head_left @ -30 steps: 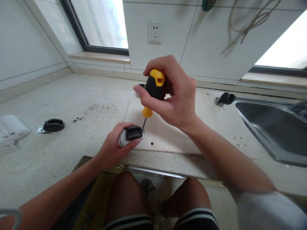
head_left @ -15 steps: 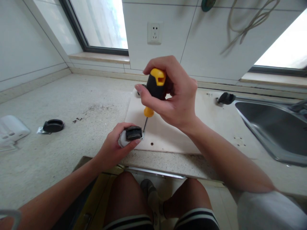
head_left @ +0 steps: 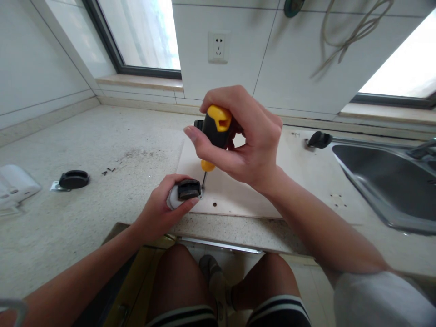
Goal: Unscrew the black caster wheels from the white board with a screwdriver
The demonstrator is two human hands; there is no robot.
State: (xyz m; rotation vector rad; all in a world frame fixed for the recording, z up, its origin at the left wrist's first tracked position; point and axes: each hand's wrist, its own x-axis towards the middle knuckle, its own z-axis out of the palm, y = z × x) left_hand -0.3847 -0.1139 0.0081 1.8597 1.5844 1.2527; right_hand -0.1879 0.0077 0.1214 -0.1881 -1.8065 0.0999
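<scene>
My right hand is closed around the black and yellow handle of a screwdriver, which stands nearly upright. Its tip meets the metal mounting plate beside a black caster wheel. My left hand grips that caster from the left, thumb in front and fingers behind, with a white piece between palm and wheel. The caster sits at the left front corner of a white board lying on the counter. A dark hole shows in the board near the caster. Another black caster is partly hidden behind my right hand.
A loose caster and several small screws lie on the counter to the left, near a white plastic part. Another caster stands at the right, by the steel sink. My knees are below the counter's front edge.
My right hand and the screwdriver handle have shifted slightly left and down, and the handle's angle has changed a little. My left hand stays on the caster.
</scene>
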